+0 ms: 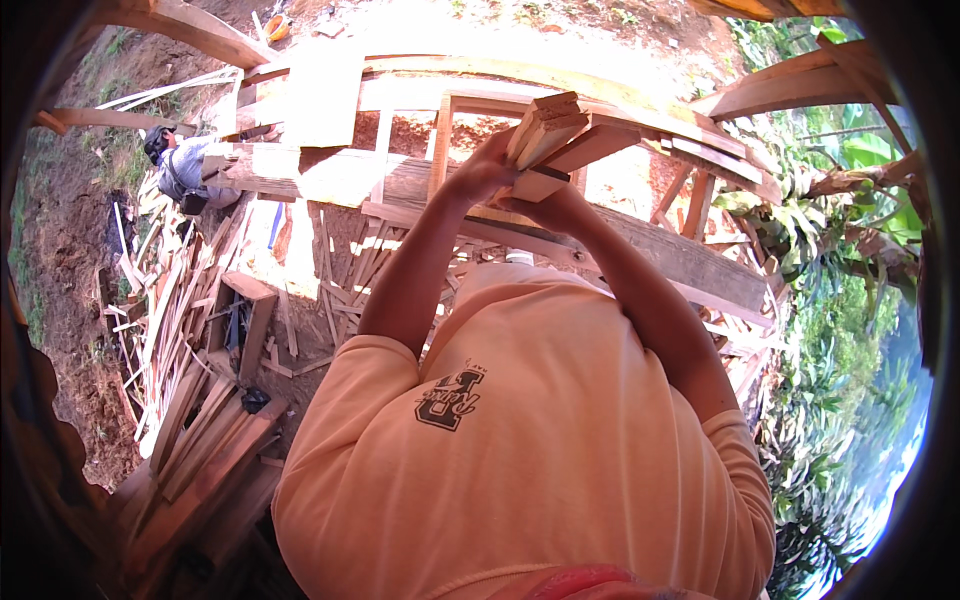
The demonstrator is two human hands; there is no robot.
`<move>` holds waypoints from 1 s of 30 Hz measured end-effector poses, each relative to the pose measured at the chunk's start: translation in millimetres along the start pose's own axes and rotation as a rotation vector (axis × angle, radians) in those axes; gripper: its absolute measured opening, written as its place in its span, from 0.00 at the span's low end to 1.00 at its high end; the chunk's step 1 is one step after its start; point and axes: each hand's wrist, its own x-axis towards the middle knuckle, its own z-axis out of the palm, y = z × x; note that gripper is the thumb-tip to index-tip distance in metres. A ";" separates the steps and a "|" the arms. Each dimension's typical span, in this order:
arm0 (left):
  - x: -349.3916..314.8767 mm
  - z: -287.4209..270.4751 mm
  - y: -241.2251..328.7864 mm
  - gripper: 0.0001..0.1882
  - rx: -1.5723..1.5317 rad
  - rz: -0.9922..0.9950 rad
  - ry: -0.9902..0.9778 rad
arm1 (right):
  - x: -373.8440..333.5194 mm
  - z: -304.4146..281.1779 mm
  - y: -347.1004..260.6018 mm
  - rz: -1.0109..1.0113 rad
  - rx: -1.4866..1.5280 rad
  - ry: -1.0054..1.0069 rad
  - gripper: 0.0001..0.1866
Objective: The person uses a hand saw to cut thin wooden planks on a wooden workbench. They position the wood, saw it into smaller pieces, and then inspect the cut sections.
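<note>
Sunlit ground (pixel 560 48) edges the timber bench (pixel 690 252), while left hand (pixel 486 176) and right hand (pixel 553 209) hold boards (pixel 546 132).

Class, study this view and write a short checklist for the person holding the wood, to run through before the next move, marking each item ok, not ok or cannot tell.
1. Left hand on the wooden pieces: ok.
2. Right hand on them as well: ok, at their lower end.
3. Every finger securely placed: cannot tell; the wood hides part of the grip.
4. Co-worker apart from the held wood: ok, over at the far left.
5. Loose wood scraps cleared from the left side: not ok; they lie heaped there.
</note>
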 end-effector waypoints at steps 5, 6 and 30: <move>-0.5 9.9 5.9 0.39 0.176 0.049 0.079 | 0.1 -5.2 -11.5 0.007 -0.077 -0.040 0.24; -1.5 11.2 11.3 0.37 0.220 0.060 0.094 | 0.3 -7.9 -17.7 0.004 -0.109 -0.047 0.23; -33.2 27.6 103.8 0.30 0.672 -0.357 -0.023 | 6.0 -7.5 -27.3 -0.051 -0.113 -0.097 0.19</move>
